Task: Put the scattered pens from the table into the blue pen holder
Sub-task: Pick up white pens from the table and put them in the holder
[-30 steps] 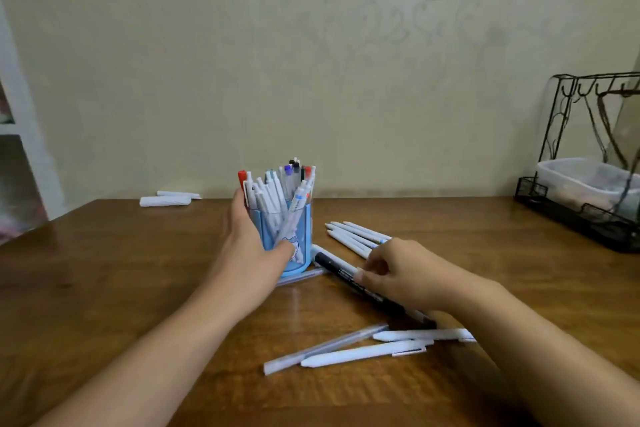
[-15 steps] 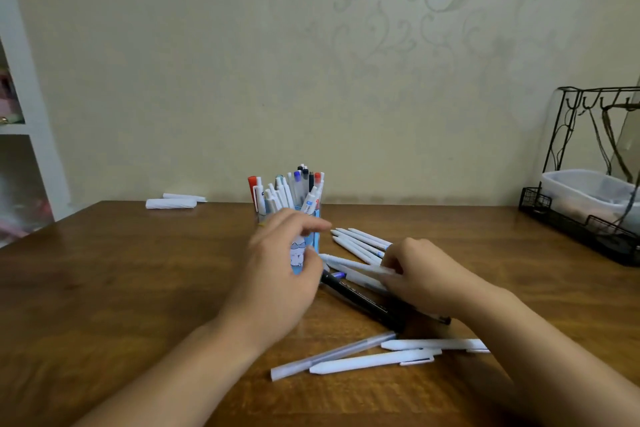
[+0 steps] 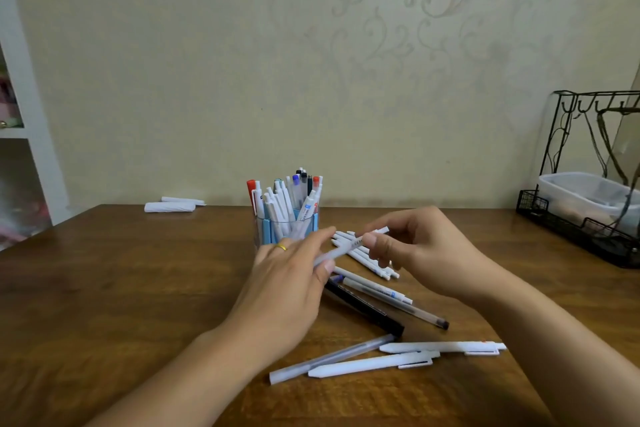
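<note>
The blue pen holder [image 3: 266,230] stands mid-table, packed with several white, red and blue-capped pens. In front of it, both hands hold one frosted white pen [image 3: 341,248] above the table. My left hand [image 3: 294,282] pinches its near end; my right hand [image 3: 412,250] pinches its far end. Under and beside the hands lie loose pens: a white cluster [image 3: 367,258], a black pen [image 3: 367,308], a clear pen with a dark cap [image 3: 415,310], and three white ones [image 3: 381,360] nearer me.
A black wire rack [image 3: 575,229] holding a clear plastic tub sits at the table's right edge. Two white rolled items [image 3: 169,206] lie at the back left. A white shelf unit [image 3: 31,135] stands left of the table.
My left hand left the holder and came over to the right hand. The right hand lifted a white pen off the table, and now both hands grip it.
</note>
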